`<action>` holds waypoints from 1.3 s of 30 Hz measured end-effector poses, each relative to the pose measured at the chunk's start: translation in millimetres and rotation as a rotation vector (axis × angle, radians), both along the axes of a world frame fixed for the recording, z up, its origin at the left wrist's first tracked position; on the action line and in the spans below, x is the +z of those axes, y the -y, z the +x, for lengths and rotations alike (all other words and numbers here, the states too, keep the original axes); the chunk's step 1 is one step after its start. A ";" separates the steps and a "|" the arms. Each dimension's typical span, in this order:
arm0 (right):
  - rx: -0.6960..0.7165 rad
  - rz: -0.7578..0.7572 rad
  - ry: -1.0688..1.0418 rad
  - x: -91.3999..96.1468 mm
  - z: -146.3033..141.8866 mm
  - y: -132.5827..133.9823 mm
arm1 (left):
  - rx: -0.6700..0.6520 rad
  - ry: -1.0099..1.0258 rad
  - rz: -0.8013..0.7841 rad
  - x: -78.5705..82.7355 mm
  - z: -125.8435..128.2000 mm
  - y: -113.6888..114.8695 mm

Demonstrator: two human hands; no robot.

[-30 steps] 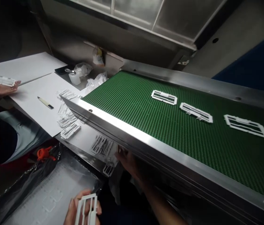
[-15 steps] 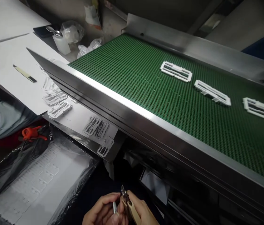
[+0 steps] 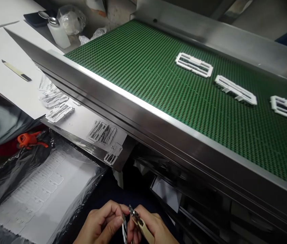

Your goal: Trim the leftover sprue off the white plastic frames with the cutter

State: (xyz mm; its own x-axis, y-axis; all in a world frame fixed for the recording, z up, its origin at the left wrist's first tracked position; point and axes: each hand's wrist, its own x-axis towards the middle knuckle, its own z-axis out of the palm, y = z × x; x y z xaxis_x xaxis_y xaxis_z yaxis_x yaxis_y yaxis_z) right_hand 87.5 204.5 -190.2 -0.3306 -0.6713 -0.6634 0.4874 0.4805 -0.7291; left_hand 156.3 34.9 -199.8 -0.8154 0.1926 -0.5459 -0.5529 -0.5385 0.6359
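Both hands meet at the near edge of the view. Left hand (image 3: 100, 223) pinches a small white plastic part (image 3: 124, 230) between thumb and fingers, closed on it; only a thin edge of the part shows. Right hand (image 3: 152, 227) is clamped around the pale handles of a small pair of cutters (image 3: 137, 222), whose dark metal tip points up and rests against the top of the part — the two hands touch there.

Left of the hands lies a sheet of black plastic film (image 3: 11, 176) over a pale tray of moulded pieces (image 3: 39, 193), with an orange tool (image 3: 29, 139) at its far edge. Just beyond, on a steel ledge (image 3: 82, 125), sit several white plastic frames (image 3: 102, 133) in loose piles, one small frame hanging at the near lip.

Farther left, a white sheet (image 3: 1, 73) carries a knife (image 3: 16, 70) with a dark tip. A grey sleeve (image 3: 3, 120) of another person shows at the left edge.

Across the right runs a green conveyor belt (image 3: 146, 74) with a steel rail (image 3: 133, 112) — three white frames (image 3: 193, 64) lie on it in a row, well apart from the hands. At the far left stands a white bottle (image 3: 58, 33) beside crumpled plastic bags (image 3: 71, 19).
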 end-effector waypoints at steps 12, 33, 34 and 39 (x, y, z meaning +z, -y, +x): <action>0.735 0.425 -0.622 71.7 -64.9 -19.1 | -0.257 0.075 -0.115 4.0 -6.4 7.5; 1.071 0.373 -0.850 94.1 -69.5 -1.4 | -0.408 -0.079 -0.311 14.4 -8.3 -5.2; 1.079 0.375 -0.858 95.5 -69.5 -0.2 | -0.417 -0.077 -0.313 14.7 -7.8 -5.6; 1.101 0.357 -0.926 96.1 -66.1 0.9 | -0.418 -0.083 -0.304 12.8 -5.2 -8.0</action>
